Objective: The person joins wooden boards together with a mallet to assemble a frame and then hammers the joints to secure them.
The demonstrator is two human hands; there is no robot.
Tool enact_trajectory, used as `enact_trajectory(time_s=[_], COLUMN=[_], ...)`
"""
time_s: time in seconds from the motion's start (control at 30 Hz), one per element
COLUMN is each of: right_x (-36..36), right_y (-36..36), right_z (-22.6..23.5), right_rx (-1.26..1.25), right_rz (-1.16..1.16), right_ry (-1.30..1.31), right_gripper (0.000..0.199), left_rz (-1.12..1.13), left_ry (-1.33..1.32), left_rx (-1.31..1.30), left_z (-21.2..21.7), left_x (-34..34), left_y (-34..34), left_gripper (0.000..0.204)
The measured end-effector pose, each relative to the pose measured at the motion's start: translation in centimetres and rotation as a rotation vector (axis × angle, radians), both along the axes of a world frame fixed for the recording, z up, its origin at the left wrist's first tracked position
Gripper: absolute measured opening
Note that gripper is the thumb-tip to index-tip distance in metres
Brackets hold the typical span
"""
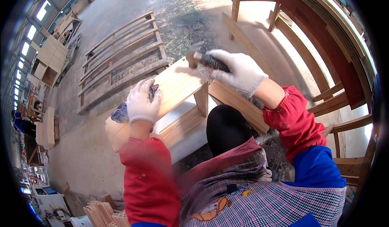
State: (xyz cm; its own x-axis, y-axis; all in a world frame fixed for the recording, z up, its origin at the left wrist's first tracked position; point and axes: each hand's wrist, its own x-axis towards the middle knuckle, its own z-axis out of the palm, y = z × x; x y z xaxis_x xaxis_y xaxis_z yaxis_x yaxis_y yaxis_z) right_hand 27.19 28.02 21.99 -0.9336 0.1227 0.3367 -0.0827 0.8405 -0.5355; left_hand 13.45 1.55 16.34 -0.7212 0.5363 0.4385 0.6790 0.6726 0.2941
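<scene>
A large wooden rack (316, 20) with a dark red beam fills the right side, and its lower bars leave the right elbow little room. A slatted pallet (137, 77) lies on the floor to the left, beyond the work and clear of both arms.

The pale wooden frame (178, 81) lies slantwise before the person, its far end at the hammer. It looks stiff and moderately light, likely dry and not slippery, though board ends could split; the long edges offer the best hold. Loose boards (239, 105) lie below the right wrist, and a dark-clad knee (227, 125) crowds the near side.

The gloved right hand (243, 71) has its fingers wrapped round the black handle of the hammer (214, 63), which should feel head-heavy; whether its blurred head touches wood I cannot tell. The gloved left hand (142, 101) rests over a soft-looking, crumpled blue bundle (120, 114) on the board; whether those fingers grip it I cannot tell.
</scene>
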Motion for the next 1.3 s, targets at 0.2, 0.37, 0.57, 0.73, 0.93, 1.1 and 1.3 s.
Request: enact_trajectory(time_s=[0.2,0.37,0.57,0.73,0.93,1.1,1.3], right_x=[-1.2,-1.9,-2.5,-3.3,-4.8,-3.8,-5.1], right_y=[0.9,1.7,0.8,1.1,1.2,0.2,0.9], right_z=[0.5,0.3,-0.5,0.5,0.0,-0.1,0.9], right_rx=[0.079,0.100,0.019,0.058,0.142,-0.024,0.003], right_rz=[0.001,0.025,0.018,-0.047,-0.029,-0.013,-0.033], right_ry=[-0.046,-0.132,-0.019,-0.093,-0.148,-0.014,-0.032], right_gripper=[0.040,0.042,0.040,0.042,0.042,0.038,0.040], left_rz=[0.006,0.001,0.019,0.009,0.025,0.012,0.013], left_ry=[-0.013,-0.016,-0.035,0.009,0.010,-0.018,0.031], left_rx=[-0.009,0.009,-0.021,-0.011,-0.023,0.005,-0.014], left_z=[0.1,0.3,0.5,0.2,0.0,0.3,-0.2], left_x=[0.2,0.2,0.4,0.1,0.3,0.2,0.1], left_y=[-0.2,0.3,-0.1,0.0,-0.1,0.2,-0.2], left_gripper=[0.040,0.040,0.040,0.038,0.038,0.039,0.039])
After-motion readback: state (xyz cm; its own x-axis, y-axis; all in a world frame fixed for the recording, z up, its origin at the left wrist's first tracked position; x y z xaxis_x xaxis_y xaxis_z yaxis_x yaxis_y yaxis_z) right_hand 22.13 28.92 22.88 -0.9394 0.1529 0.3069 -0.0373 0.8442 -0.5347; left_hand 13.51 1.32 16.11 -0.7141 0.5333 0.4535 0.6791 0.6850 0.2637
